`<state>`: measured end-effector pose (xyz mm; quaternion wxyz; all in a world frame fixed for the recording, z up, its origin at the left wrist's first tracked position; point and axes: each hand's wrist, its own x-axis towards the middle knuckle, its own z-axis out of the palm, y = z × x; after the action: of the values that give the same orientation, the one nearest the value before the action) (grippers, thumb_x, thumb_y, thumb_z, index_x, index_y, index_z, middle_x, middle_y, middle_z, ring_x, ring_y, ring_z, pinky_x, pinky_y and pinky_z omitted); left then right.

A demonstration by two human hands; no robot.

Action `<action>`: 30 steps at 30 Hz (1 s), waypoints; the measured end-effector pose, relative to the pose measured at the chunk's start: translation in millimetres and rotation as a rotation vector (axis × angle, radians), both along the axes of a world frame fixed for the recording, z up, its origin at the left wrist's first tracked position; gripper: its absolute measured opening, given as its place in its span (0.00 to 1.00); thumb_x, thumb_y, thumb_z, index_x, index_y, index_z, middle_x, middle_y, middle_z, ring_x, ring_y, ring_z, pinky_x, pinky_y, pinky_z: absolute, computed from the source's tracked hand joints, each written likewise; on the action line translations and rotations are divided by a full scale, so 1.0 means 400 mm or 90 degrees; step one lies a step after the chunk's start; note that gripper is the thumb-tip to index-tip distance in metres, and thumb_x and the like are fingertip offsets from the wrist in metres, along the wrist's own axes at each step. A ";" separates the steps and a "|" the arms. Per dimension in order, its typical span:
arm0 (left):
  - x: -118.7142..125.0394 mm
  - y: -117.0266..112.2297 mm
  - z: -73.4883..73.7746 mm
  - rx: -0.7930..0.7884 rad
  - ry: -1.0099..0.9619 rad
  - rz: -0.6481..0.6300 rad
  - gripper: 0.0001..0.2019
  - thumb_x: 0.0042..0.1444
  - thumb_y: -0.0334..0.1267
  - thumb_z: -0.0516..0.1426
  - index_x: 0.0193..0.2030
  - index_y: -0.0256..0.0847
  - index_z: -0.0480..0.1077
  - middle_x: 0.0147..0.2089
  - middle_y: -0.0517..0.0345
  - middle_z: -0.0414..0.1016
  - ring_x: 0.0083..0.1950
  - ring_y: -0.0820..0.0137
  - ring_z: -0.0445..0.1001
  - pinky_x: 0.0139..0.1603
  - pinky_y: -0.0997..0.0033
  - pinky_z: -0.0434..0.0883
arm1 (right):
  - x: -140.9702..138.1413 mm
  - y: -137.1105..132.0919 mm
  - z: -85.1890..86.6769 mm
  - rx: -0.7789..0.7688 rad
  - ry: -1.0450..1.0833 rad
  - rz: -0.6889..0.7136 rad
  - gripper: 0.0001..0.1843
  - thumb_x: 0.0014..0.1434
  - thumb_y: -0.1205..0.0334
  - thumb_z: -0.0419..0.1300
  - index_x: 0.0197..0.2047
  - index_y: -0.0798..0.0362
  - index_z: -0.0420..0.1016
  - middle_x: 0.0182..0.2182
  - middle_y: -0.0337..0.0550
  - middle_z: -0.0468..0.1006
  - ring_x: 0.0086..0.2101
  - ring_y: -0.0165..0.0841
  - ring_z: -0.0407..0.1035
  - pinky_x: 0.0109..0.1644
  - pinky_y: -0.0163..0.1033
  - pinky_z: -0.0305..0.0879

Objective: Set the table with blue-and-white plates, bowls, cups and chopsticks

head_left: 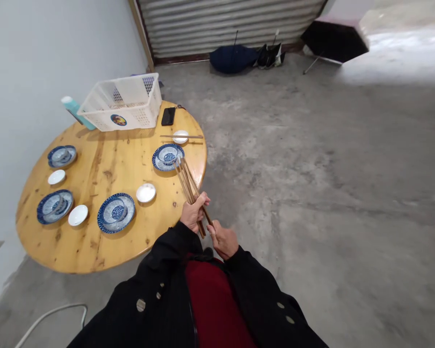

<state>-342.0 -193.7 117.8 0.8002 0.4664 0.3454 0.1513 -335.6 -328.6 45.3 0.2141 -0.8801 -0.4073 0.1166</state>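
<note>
My left hand (194, 212) grips a bundle of long wooden chopsticks (188, 188) at the near edge of a round pine table (105, 169). The bundle slants away from me, and its far tips reach the rim of a blue-and-white plate (163, 162) holding a bowl. The fingertips of my right hand (223, 240) are at the bundle's lower end, but I cannot tell whether they grip it. A small white dish (146, 193) lies to the left of the chopsticks. Both black sleeves show below my hands.
The table holds more blue-and-white plates, small dishes, a white plastic basket (123, 104), a black phone (168, 116) and chopsticks on a dish (180, 137). A teal bottle (78, 113) lies behind the basket. Umbrellas (233, 59) lie on the concrete floor (293, 169) by a corrugated shutter (228, 24).
</note>
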 end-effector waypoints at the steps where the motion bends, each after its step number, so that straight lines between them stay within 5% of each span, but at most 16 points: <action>1: 0.010 -0.005 0.000 0.006 0.008 0.006 0.27 0.39 0.58 0.71 0.29 0.33 0.73 0.25 0.64 0.69 0.13 0.89 0.48 0.13 0.79 0.41 | 0.009 -0.003 -0.003 -0.003 -0.008 0.001 0.25 0.73 0.55 0.37 0.41 0.55 0.72 0.25 0.46 0.78 0.23 0.33 0.70 0.27 0.38 0.40; 8: 0.114 -0.022 -0.020 0.045 0.025 0.046 0.28 0.43 0.62 0.67 0.22 0.36 0.66 0.26 0.62 0.68 0.17 0.86 0.50 0.15 0.77 0.40 | 0.096 0.002 -0.021 -0.018 -0.038 0.004 0.24 0.73 0.56 0.38 0.40 0.56 0.72 0.25 0.46 0.79 0.21 0.32 0.69 0.27 0.39 0.39; 15: 0.305 0.002 -0.059 0.099 0.000 0.052 0.33 0.49 0.67 0.62 0.14 0.40 0.58 0.18 0.61 0.61 0.26 0.76 0.65 0.30 0.73 0.63 | 0.263 0.028 -0.046 -0.001 -0.047 0.026 0.24 0.73 0.56 0.37 0.38 0.56 0.70 0.22 0.46 0.77 0.20 0.32 0.68 0.26 0.38 0.40; 24: 0.507 0.116 -0.077 -0.124 0.010 0.077 0.34 0.46 0.72 0.60 0.21 0.40 0.58 0.18 0.64 0.64 0.16 0.80 0.60 0.18 0.77 0.55 | 0.554 0.117 -0.029 -0.040 0.033 0.196 0.27 0.73 0.54 0.34 0.39 0.55 0.70 0.22 0.46 0.76 0.21 0.34 0.69 0.27 0.38 0.47; 30: 0.560 0.215 -0.083 -0.128 0.035 0.191 0.32 0.47 0.71 0.60 0.26 0.38 0.64 0.15 0.66 0.62 0.12 0.84 0.51 0.14 0.79 0.47 | 0.663 0.188 -0.018 -0.064 0.069 0.279 0.25 0.73 0.50 0.40 0.40 0.53 0.74 0.27 0.47 0.78 0.26 0.35 0.72 0.29 0.37 0.53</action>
<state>-118.0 -107.8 84.6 0.8014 0.3311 0.4464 0.2211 -70.3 -253.4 38.2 0.1613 -0.7727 -0.5702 0.2273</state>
